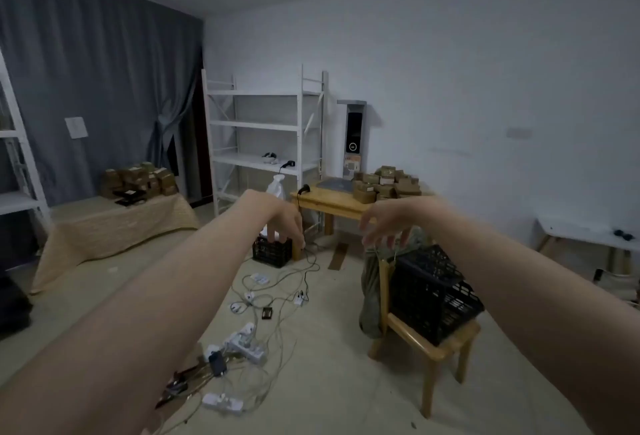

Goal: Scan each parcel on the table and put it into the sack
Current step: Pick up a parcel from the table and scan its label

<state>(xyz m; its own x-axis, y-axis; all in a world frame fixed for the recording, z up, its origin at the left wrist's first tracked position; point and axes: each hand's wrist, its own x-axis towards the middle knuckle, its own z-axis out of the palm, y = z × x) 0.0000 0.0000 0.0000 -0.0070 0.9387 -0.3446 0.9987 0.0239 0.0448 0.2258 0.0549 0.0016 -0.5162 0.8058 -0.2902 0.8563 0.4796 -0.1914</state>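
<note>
Across the room a wooden table (325, 208) carries a pile of brown parcels (386, 182) and a black hand scanner (304, 189) at its left end. A grey-green sack (372, 282) hangs in front of it, beside a wooden chair. Both my arms are stretched out in front of me, well short of the table. My left hand (285, 221) hangs with fingers down and relaxed, holding nothing. My right hand (384, 223) has its fingers spread and loosely curled above the sack, empty.
A black crate (433, 292) lies tilted on the wooden chair (429, 341). Power strips and tangled cables (256, 324) cover the floor ahead. Another black crate (272, 253) stands by the table leg. White shelving (259, 130) is behind; a second parcel pile (140, 180) sits on a covered table at left.
</note>
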